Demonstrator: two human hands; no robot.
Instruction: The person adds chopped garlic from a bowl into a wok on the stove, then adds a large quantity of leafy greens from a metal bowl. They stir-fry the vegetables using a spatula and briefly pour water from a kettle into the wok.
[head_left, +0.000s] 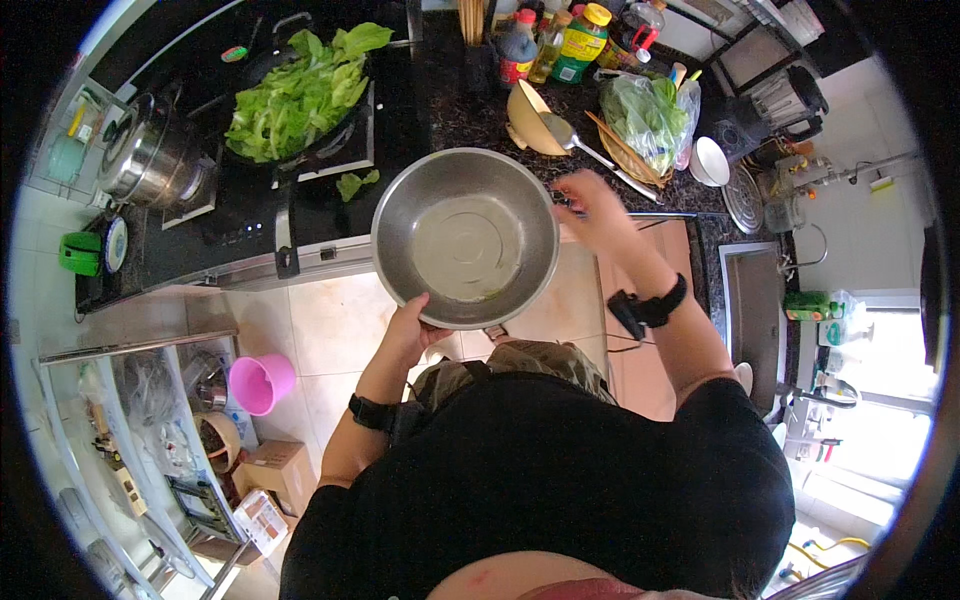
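Note:
A round stainless steel bowl is before me, with only a little liquid or a few green bits visible at its bottom. My left hand grips its near rim, the thumb over the edge. Beside the bowl's right rim is my right hand, blurred, with curled fingers near a small dark thing I cannot make out; whether it holds that thing is unclear. Leafy greens are heaped in a dark wok on the stove at the upper left. A loose green leaf lies on the stove's front part.
A yellowish bowl, a metal spatula and a basket with bagged greens stand at the back right. A steel pot is on the far left burner. The sink is at the right. A pink bucket stands lower left.

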